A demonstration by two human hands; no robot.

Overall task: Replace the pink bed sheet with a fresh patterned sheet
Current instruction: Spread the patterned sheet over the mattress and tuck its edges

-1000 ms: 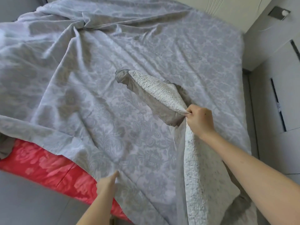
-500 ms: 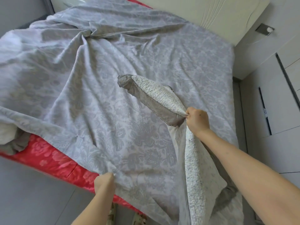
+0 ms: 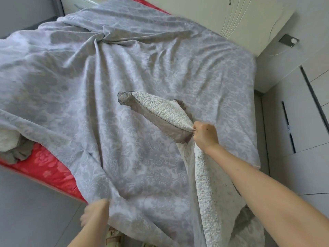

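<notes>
The left hand [image 3: 95, 212] has closed on the patterned sheet's [image 3: 142, 68] near edge, tugging it bedside-ward.

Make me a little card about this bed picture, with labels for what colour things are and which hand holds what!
top cover: grey patterned sheet, spread out and wrinkled
underneath: pink sheet, showing at the near left edge
right hand: grips a white quilt, held up above the patterned sheet
left hand: grips the patterned sheet's near edge
far left: a white and grey cloth bundle
</notes>
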